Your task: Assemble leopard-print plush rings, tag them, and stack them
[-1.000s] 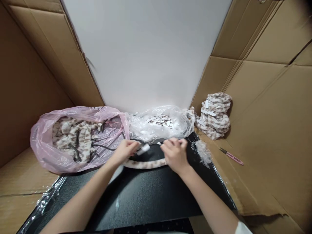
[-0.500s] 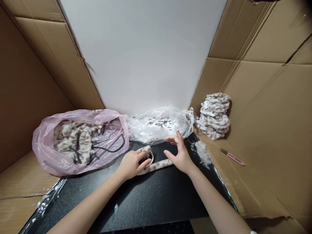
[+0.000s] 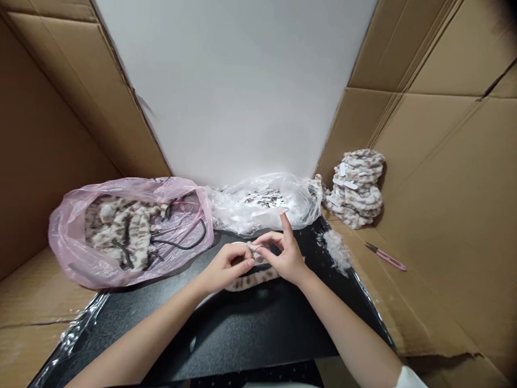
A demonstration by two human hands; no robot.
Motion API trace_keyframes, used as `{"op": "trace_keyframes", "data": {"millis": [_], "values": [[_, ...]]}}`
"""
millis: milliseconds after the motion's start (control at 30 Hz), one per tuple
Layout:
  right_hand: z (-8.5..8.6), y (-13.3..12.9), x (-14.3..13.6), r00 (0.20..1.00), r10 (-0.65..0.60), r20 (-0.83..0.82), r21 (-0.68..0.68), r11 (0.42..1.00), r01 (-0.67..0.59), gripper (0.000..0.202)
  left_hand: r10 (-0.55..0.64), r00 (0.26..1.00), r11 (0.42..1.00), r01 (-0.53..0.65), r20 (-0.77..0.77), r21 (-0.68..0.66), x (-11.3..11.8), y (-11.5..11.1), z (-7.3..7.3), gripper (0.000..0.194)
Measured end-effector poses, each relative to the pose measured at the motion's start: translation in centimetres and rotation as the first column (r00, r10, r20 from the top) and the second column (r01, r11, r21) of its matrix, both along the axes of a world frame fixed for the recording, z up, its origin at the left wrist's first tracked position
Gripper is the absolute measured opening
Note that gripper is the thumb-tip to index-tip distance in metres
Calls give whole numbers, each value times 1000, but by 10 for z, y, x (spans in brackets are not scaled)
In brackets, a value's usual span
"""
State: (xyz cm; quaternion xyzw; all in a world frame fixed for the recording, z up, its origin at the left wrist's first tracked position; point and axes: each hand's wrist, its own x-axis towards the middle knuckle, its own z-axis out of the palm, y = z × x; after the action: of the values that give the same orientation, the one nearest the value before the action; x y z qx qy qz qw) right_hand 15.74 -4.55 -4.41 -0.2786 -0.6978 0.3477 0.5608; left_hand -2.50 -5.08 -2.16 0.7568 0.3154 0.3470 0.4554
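A furry band (image 3: 255,279), cream with brown spots, lies curved on the black table in front of me. My left hand (image 3: 228,268) is closed on its left side, thumb and fingers gripping the plush. At the band's upper part, my right hand (image 3: 285,258) pinches a bit of the fabric between thumb and fingers, close to the left fingertips. Its index finger points upward. Just by that fingertip is a pale strip (image 3: 278,212); whether it sticks to the finger or lies on the bag behind, I cannot tell. My fingers hide part of the band.
A pink plastic bag (image 3: 67,242) at left holds spotted plush pieces and dark cords. Behind my hands is a clear bag (image 3: 230,213) with white strips. At right are stacked spotted bands (image 3: 359,188) with white tags, white fluff (image 3: 337,250) and pink-handled snips (image 3: 385,256). Cardboard walls surround the table.
My right hand has moved left and down to the band and now pinches it beside my left hand. The band's upper part has shifted slightly between the fingers.
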Motion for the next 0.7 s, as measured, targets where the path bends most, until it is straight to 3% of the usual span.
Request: {"op": "trace_keyframes", "data": {"millis": [67,167,233,333,400,467,633,700], "values": [[-6,2,0,998,-43,-48,-47,998,41,97,96,978,933,-23,187,-360,4,5,-2,36],[-10,3,-1,993,-78,-89,-139,988,65,99,197,954,688,29,225,-725,7,11,-3,39],[-10,2,-2,992,-73,-101,-203,978,51,100,91,979,554,102,181,-826,6,13,-4,46],[-9,0,-2,988,-43,-149,-290,957,-2,104,-63,983,449,184,175,-874,1,14,-5,55],[-8,0,-2,975,-36,-219,-350,936,-44,109,-90,976,431,218,199,-876,-3,15,-6,56],[-6,1,-2,955,-49,-292,-400,913,-76,116,-82,975,452,222,207,-864,-5,16,-6,51],[-7,1,-3,932,-61,-357,-437,893,-109,123,-31,986,603,151,166,-783,-2,11,-3,34],[-8,-1,-4,934,-66,-351,-427,899,-96,121,0,986,636,129,166,-761,1,9,-1,31]]}}
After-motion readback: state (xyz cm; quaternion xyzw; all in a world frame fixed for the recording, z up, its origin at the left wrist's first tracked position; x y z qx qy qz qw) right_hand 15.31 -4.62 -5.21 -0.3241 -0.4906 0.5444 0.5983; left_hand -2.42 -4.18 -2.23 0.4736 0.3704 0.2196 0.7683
